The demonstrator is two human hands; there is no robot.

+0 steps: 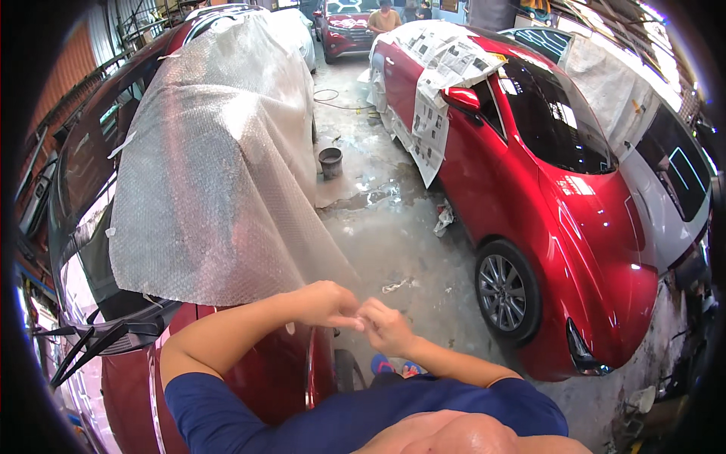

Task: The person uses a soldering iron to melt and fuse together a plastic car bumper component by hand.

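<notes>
My left hand and my right hand meet above the gap beside the near dark red car. Both have their fingers pinched together, tips almost touching. Anything between those fingertips is too small or too hidden to make out. Clear bubble wrap drapes over much of that car, and its lower right corner spreads just behind my left hand. The car's bare red hood and fender lie under my left forearm.
On the right stands a bright red car, partly covered with newspaper sheets. A dark bucket sits on the wet, stained floor between the cars. Farther back are a thin hose, a person and another red car.
</notes>
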